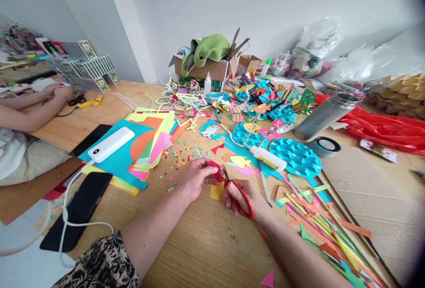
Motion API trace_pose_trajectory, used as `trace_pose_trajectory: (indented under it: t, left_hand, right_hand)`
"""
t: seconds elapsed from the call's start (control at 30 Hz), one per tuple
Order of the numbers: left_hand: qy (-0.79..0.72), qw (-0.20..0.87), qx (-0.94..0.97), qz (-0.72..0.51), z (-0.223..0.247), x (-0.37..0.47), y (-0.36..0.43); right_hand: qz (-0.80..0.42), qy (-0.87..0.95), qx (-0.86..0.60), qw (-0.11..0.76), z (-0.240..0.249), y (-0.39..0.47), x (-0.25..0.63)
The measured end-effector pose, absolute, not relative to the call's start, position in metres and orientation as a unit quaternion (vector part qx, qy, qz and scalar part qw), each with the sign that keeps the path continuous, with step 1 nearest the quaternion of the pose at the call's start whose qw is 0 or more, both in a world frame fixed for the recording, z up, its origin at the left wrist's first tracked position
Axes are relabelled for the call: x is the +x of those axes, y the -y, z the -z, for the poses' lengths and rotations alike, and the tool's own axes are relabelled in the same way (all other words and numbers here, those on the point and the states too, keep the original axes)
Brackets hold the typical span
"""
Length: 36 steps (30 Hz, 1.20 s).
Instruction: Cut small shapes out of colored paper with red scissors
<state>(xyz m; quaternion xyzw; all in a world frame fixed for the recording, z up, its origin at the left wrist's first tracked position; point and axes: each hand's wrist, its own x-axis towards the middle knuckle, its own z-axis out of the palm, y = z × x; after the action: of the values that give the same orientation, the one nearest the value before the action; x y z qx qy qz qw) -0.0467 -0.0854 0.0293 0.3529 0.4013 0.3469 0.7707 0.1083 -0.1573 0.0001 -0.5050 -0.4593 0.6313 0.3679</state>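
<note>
Near the middle of the table, my left hand (196, 178) pinches a small piece of red paper (215, 170). Close on its right, my right hand (244, 196) is closed round red-handled scissors (247, 210), whose dark tips point up beside the red paper. A yellow paper square (217, 192) lies on the table between and below the hands. Just beyond them are yellow and pink paper fish shapes (239, 161), a red scrap (217, 148) and many tiny coloured paper bits (181, 157).
Stacked coloured paper (119, 159) carries a white power bank (113, 144); a black phone (78, 210) lies nearer. Behind are a glue bottle (268, 159), blue discs (295, 157), a steel flask (323, 115) and a cardboard box (202, 72). Paper strips (332, 221) spread rightward. Another person's hands (61, 91) rest far left.
</note>
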Motion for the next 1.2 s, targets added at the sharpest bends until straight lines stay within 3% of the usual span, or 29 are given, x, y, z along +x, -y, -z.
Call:
trace_pose_trajectory:
  t: [0.6, 1.2]
  left_hand:
    - [-0.435, 0.738, 0.385, -0.343, -0.026, -0.047, 0.085]
    - [-0.432, 0.756, 0.296, -0.392, -0.026, -0.040, 0.093]
  right_hand:
    - [-0.603, 0.480, -0.538, 0.341, -0.010, 0.157, 0.105]
    - [-0.594, 0.491, -0.542, 0.336, -0.017, 0.159, 0.101]
